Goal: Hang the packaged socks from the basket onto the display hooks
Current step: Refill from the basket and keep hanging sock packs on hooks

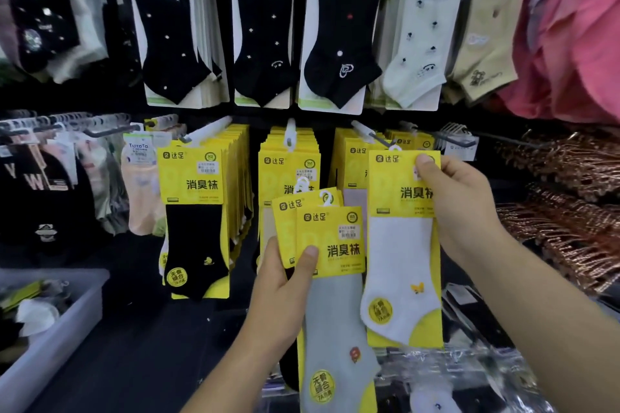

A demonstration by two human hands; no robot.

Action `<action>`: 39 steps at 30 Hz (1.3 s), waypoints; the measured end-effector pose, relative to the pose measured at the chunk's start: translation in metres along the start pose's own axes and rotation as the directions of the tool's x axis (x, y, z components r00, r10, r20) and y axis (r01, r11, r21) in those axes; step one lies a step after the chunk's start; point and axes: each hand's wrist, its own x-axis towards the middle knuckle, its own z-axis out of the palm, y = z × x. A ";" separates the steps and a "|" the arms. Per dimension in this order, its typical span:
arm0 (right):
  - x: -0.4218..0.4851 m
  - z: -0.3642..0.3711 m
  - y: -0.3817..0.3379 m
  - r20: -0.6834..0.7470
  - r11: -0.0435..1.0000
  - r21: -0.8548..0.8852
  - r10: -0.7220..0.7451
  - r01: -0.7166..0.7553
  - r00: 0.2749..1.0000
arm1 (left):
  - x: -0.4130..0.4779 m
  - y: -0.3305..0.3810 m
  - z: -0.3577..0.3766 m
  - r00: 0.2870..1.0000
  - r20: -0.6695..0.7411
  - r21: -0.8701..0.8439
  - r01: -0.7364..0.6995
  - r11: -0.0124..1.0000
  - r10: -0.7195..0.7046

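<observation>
Fingers (461, 171) of the right hand (459, 208) pinch a yellow-carded white sock pack (401, 261) near a metal display hook (377, 138); the left hand (285, 288) grips fanned yellow-carded grey sock packs (330, 238).

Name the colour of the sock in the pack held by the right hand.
White, with a small yellow butterfly, on a yellow card: white sock pack in the right hand; head view.

Both bare forearms enter from the lower edge and rise toward the centre. Left hand (281, 285): lower of the 2, thumb laid flat across the front of the fanned packs (330, 238), remaining fingers hidden behind them. Right hand (463, 211): raised higher, wrist bent inward, thumb pressed on the upper right corner of the white sock pack (402, 261), fingers curled behind its right edge. The 2 hands are apart, not touching.
</observation>
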 end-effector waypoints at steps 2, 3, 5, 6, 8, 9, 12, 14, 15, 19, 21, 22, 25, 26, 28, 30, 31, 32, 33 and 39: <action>0.009 0.000 -0.003 -0.009 1.000 -0.024 0.003 -0.003 1.000 | 0.000 -0.001 -0.001 1.000 0.007 0.030 0.004 1.000 -0.004; 0.012 0.000 -0.005 -0.012 0.999 -0.044 0.009 -0.009 1.000 | 0.000 0.000 -0.002 1.000 0.008 0.039 0.004 0.999 -0.004; 0.019 0.001 -0.006 -0.034 0.997 -0.069 0.026 -0.028 0.999 | 0.000 0.001 -0.003 1.000 0.009 0.047 0.001 0.999 -0.001; 0.022 0.001 -0.006 -0.043 0.997 -0.077 0.028 -0.032 0.999 | 0.000 0.001 -0.003 1.000 0.008 0.048 -0.002 0.999 0.002; 0.027 0.002 -0.006 -0.049 0.995 -0.101 0.021 -0.026 0.999 | 0.000 0.003 -0.004 1.000 0.012 0.051 -0.007 0.999 0.006; 0.029 0.002 -0.006 -0.047 0.993 -0.116 0.015 -0.020 0.999 | -0.001 0.003 -0.004 1.000 0.014 0.052 -0.006 0.999 0.005; 0.033 0.000 -0.003 -0.042 0.989 -0.148 0.004 -0.010 0.999 | -0.001 0.002 -0.004 1.000 0.015 0.057 0.007 0.998 -0.008; 0.035 -0.002 0.000 -0.046 0.985 -0.173 0.014 -0.022 0.999 | -0.001 0.002 -0.004 1.000 0.009 0.056 0.016 0.998 -0.016; 0.036 -0.003 0.001 -0.045 0.982 -0.186 0.014 -0.023 0.999 | 0.000 0.002 -0.004 1.000 0.008 0.052 0.019 0.998 -0.019; 0.042 0.000 0.009 -0.029 0.958 -0.287 -0.034 0.024 0.999 | 0.002 0.003 -0.003 1.000 0.019 0.015 0.023 1.000 -0.024; 0.045 0.005 0.013 -0.043 0.939 -0.342 -0.060 0.042 0.997 | 0.003 0.003 -0.002 1.000 0.020 -0.003 0.019 1.000 -0.019; 0.046 0.008 0.015 -0.050 0.933 -0.358 -0.063 0.041 0.997 | 0.004 0.003 -0.002 1.000 0.017 -0.014 0.017 1.000 -0.017; 0.055 0.018 0.025 -0.087 0.930 -0.368 -0.062 0.026 0.994 | 0.007 0.004 0.000 1.000 0.016 -0.048 0.021 0.999 -0.020; 0.059 0.021 0.029 -0.092 0.930 -0.366 -0.055 0.018 0.994 | 0.008 0.004 0.001 1.000 0.018 -0.056 0.023 0.998 -0.022; 0.067 0.026 0.034 -0.099 0.931 -0.365 -0.014 -0.024 0.995 | 0.009 0.004 0.002 1.000 0.014 -0.064 0.025 0.998 -0.024; 0.074 0.029 0.039 -0.141 0.936 -0.344 0.030 -0.078 0.990 | 0.010 0.002 0.003 1.000 0.008 -0.070 0.024 0.997 -0.023; 0.075 0.030 0.041 -0.168 0.937 -0.331 0.058 -0.111 0.984 | 0.011 0.002 0.003 1.000 0.009 -0.075 0.024 0.997 -0.023; 0.075 0.030 0.044 -0.194 0.935 -0.323 0.084 -0.144 0.977 | 0.011 0.001 0.003 1.000 0.012 -0.079 0.024 0.997 -0.023; 0.072 0.030 0.046 -0.208 0.933 -0.321 0.095 -0.160 0.973 | 0.012 0.000 0.003 1.000 0.016 -0.081 0.021 0.996 -0.020; 0.022 0.027 0.056 -0.101 0.927 -0.370 0.020 -0.056 0.995 | 0.014 -0.001 0.003 1.000 0.007 -0.095 0.016 0.995 -0.015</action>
